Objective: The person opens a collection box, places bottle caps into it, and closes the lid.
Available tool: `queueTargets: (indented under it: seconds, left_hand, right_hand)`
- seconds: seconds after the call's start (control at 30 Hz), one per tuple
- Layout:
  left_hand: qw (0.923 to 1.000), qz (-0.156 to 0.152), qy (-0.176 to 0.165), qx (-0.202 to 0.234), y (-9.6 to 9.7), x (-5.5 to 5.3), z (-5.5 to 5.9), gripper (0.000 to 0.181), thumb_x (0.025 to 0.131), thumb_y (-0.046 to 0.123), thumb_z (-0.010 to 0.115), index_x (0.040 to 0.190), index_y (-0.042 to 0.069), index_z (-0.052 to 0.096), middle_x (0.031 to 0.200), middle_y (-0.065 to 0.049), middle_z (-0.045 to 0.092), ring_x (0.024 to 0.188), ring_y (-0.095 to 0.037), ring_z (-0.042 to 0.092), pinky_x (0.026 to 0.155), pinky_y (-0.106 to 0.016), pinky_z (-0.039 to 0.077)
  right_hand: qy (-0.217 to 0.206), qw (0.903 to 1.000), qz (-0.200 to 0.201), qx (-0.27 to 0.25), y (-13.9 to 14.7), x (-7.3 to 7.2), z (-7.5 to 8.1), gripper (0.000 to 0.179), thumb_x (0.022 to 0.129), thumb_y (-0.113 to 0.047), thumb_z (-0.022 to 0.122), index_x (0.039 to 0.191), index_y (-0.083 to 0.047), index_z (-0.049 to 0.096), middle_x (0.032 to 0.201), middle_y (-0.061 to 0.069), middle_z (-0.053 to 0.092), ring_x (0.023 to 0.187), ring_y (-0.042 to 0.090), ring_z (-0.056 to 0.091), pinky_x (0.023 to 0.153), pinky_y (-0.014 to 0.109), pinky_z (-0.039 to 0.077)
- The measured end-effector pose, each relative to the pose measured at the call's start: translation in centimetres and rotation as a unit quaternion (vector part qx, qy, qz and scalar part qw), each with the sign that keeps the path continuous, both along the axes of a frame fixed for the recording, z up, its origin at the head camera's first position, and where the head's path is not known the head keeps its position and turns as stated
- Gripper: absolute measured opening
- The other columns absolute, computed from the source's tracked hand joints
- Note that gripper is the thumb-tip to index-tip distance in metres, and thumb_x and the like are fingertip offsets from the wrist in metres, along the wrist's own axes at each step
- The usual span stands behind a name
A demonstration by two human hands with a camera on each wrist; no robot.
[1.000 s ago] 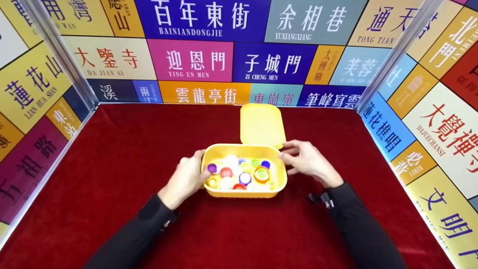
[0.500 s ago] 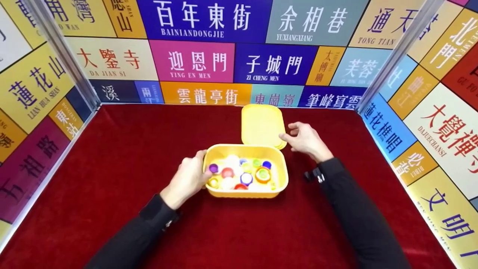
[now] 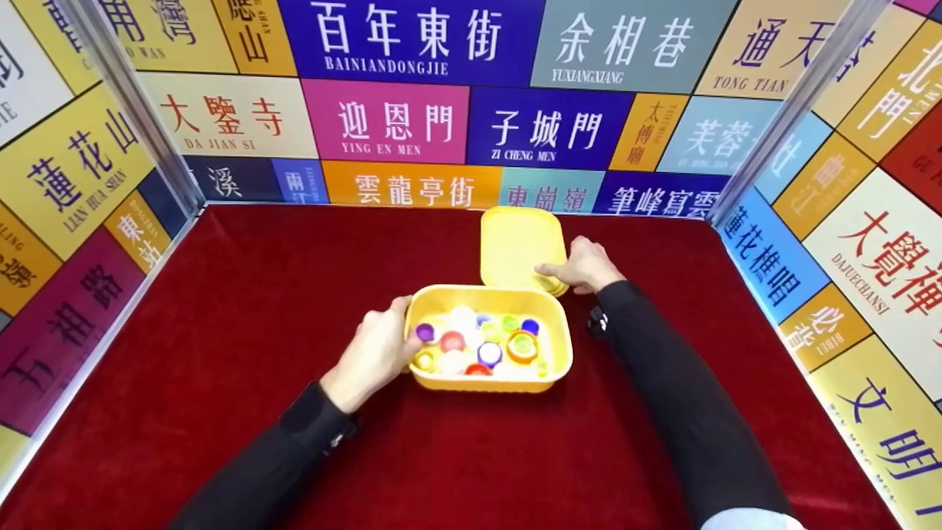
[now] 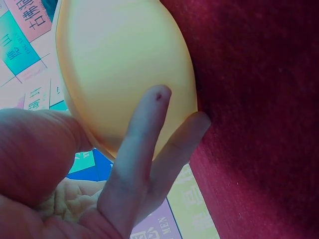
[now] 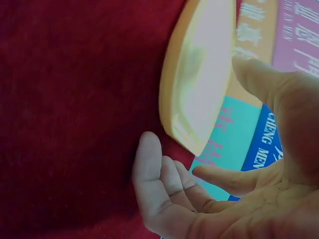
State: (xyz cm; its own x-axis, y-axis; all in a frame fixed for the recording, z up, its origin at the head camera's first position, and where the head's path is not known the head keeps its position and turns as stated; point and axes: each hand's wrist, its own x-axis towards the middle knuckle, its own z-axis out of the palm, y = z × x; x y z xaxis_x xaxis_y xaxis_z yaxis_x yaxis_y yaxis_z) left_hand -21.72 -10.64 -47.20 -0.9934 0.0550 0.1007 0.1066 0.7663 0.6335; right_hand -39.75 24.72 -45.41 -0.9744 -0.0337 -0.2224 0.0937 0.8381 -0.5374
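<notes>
A yellow plastic box (image 3: 486,384) sits on the red cloth, and my left hand (image 3: 374,352) grips its left end. In the left wrist view, two fingers lie along the box's outer wall (image 4: 119,64); in the head view, my thumb is at the rim. Inside are several small round caps, including a purple one (image 3: 425,333), a red one (image 3: 478,369) and an orange ring (image 3: 523,346) around a green one. Behind the box lies its yellow lid (image 3: 519,243). My right hand (image 3: 587,266) is at the lid's right edge, thumb over it, fingers loosely bent beside the lid (image 5: 199,74).
Red cloth (image 3: 294,272) covers the table. A back wall (image 3: 397,121) and side walls (image 3: 876,243) with colourful printed sign panels enclose it. Metal posts (image 3: 132,110) stand at the back corners.
My right hand has left the box's right end and moved back to the lid's right edge, its thumb now over the lid. My left hand keeps its grip on the box.
</notes>
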Motion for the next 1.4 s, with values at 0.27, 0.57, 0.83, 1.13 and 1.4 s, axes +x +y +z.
queueTargets:
  seconds: [0.27, 0.57, 0.83, 1.13, 1.4]
  left_hand:
    - [0.9999, 0.002, -0.01, 0.002, 0.0, 0.0, -0.1, 0.069, 0.105, 0.012, 0.085, 0.166, -0.005, 0.056, 0.139, -0.032, 0.079, 0.104, -0.036, 0.085, 0.078, -0.04, 0.074]
    - [1.0, -0.001, 0.002, 0.006, -0.1, 0.0, -0.3, 0.066, 0.105, 0.011, 0.084, 0.164, -0.003, 0.058, 0.132, -0.03, 0.082, 0.098, -0.033, 0.084, 0.078, -0.041, 0.073]
    - [0.9999, -0.002, -0.007, 0.009, -0.1, 0.0, -0.1, 0.066, 0.106, 0.011, 0.084, 0.165, -0.003, 0.057, 0.138, -0.03, 0.081, 0.102, -0.032, 0.084, 0.077, -0.039, 0.073]
    - [0.9998, -0.002, -0.013, 0.014, 0.0, 0.0, -0.2, 0.065, 0.107, 0.011, 0.083, 0.165, -0.002, 0.057, 0.136, -0.029, 0.081, 0.096, -0.032, 0.085, 0.07, -0.036, 0.072]
    - [0.9999, -0.003, -0.006, 0.011, -0.2, 0.0, -0.1, 0.067, 0.105, 0.012, 0.085, 0.165, -0.002, 0.058, 0.135, -0.029, 0.081, 0.1, -0.032, 0.084, 0.081, -0.041, 0.073]
  right_hand:
    - [0.02, 0.9997, 0.01, 0.005, -1.5, 0.0, -0.3, 0.086, 0.094, -0.041, 0.099, 0.147, 0.01, 0.053, 0.131, 0.027, 0.051, 0.129, 0.043, 0.051, 0.111, 0.052, 0.062]
    - [-0.02, 0.9994, -0.027, -0.013, -0.9, -0.9, -0.4, 0.063, 0.09, -0.038, 0.103, 0.115, 0.003, 0.062, 0.1, 0.013, 0.053, 0.085, 0.025, 0.06, 0.063, 0.027, 0.054]
    - [-0.051, 0.9944, -0.046, -0.08, 0.0, -1.6, -0.5, 0.048, 0.093, -0.03, 0.101, 0.095, -0.007, 0.06, 0.065, -0.003, 0.048, 0.045, 0.009, 0.043, 0.047, 0.022, 0.036]
    - [-0.03, 0.9737, -0.043, -0.222, 1.1, -0.5, 0.2, 0.035, 0.107, -0.01, 0.081, 0.129, 0.017, 0.075, 0.081, 0.003, 0.078, 0.06, 0.007, 0.07, 0.061, 0.02, 0.062]
    - [-0.006, 0.9409, -0.087, -0.327, 1.0, 0.4, 0.6, 0.052, 0.109, -0.01, 0.08, 0.149, 0.017, 0.06, 0.116, 0.018, 0.077, 0.08, 0.009, 0.083, 0.082, 0.029, 0.073]
